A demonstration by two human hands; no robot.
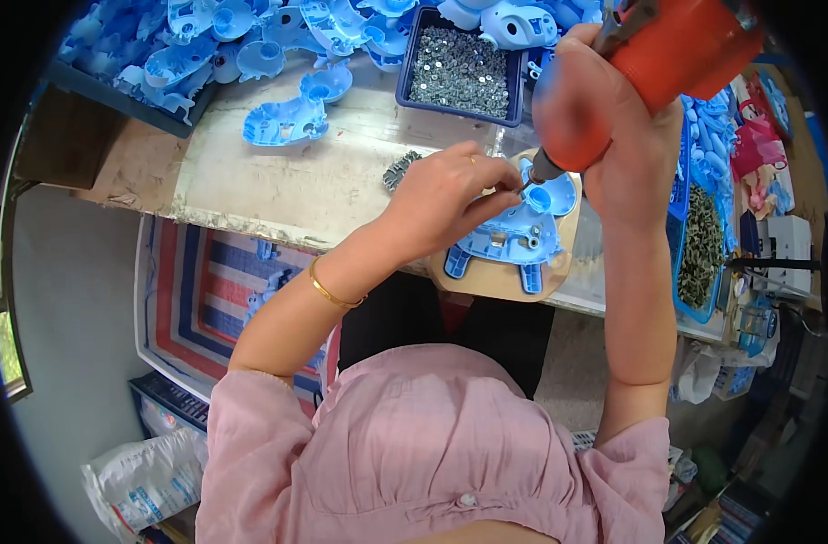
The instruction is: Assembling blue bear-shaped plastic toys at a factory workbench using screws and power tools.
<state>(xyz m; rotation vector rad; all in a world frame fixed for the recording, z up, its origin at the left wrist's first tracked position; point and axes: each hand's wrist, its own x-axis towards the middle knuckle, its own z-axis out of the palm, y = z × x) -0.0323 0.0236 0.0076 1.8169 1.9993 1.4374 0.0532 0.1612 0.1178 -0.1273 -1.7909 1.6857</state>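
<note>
My right hand [618, 136] is wrapped around a red-orange power screwdriver [690, 50], its tip pointing down and left at a light-blue plastic toy shell [513, 231]. The shell lies on a tan board [559, 283] at the table's front edge, with small metal pieces set in it. Thumb and fingertips of my left hand [459, 190] are pinched together right beside the driver's tip. Whatever they hold is too small to make out. Just left of that hand is a small heap of dark metal pieces [401, 170], partly hidden by it.
A dark-blue tray [403, 91] of small screws stands behind the board. Another blue shell [287, 122] lies left, before a piled bin [78, 86] of blue parts. On the right, a blue basket [704, 313] contains metal pieces. A striped lined container [174, 308] sits below the table's left side.
</note>
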